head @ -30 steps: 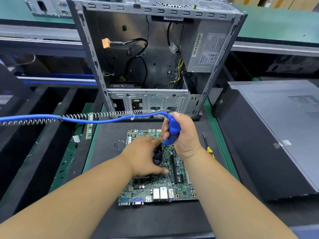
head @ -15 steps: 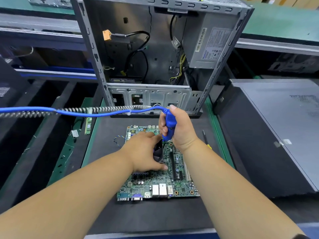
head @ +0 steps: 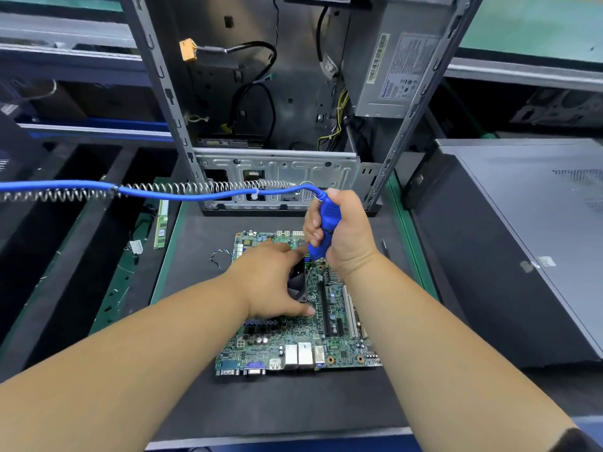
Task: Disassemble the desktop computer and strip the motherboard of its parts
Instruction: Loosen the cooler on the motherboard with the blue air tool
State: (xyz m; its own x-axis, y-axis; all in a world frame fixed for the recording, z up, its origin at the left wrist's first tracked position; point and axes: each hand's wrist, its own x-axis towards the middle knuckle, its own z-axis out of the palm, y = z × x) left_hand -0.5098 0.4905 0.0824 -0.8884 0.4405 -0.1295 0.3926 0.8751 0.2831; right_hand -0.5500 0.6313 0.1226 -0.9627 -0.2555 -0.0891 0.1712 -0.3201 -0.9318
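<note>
Along the left edge of the desk (head: 326, 415) a loose memory stick (head: 161, 223) is lying on the green strip, already stripped out, and a blue hose (head: 182, 193) with its coiled spring is running in from that side toward the middle. The motherboard (head: 293, 350) is lying flat on the dark mat at the desk's centre, its port side toward the near edge, in front of the gutted computer case (head: 277, 171) standing at the far edge. The left hand (head: 274, 282) is resting on the board, fingers curled round the black cooler fan (head: 297, 283) with the thumb pressing down beside it, steadying it. Just right of it, the right hand (head: 342, 236) is clenching the blue powered screwdriver (head: 324, 228) upright, tip down by the fan's far corner; whether the bit is seated in a screw is probably yes, though the hands are hiding it. The step in hand looks like unscrewing the cooler. Next, it calls for keeping the driver square, working round the remaining corners, then lifting the fan off. A small screwdriver (head: 386, 248) is lying toward the right edge.
</note>
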